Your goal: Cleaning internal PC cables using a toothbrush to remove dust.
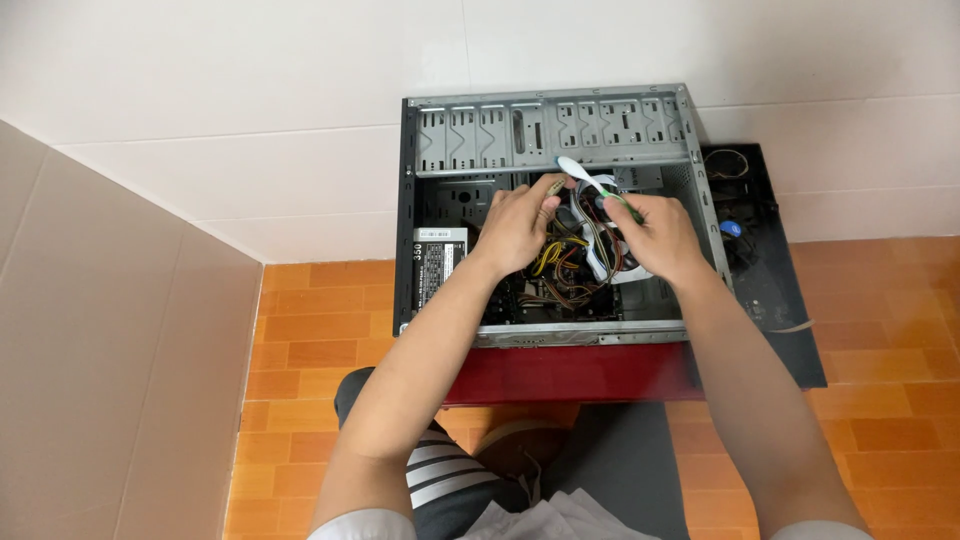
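Note:
An open grey computer case (440,140) lies on its side on a dark red stand (570,372), its inside facing up. Both of my hands reach into it. My left hand (520,225) pinches a small connector among yellow, red and black wires (562,268). My right hand (655,235) grips a tool with a white and green handle (585,178) that points up and left over the drive bays. A flat grey ribbon cable (598,262) loops between the two hands. A power supply with a white label (438,255) sits at the case's left.
A black side panel (770,290) lies to the right of the case with a small blue part on it. The case rests against a white tiled wall (250,70). Orange floor tiles (310,330) surround my knees and striped shorts (450,470). A beige wall stands at left.

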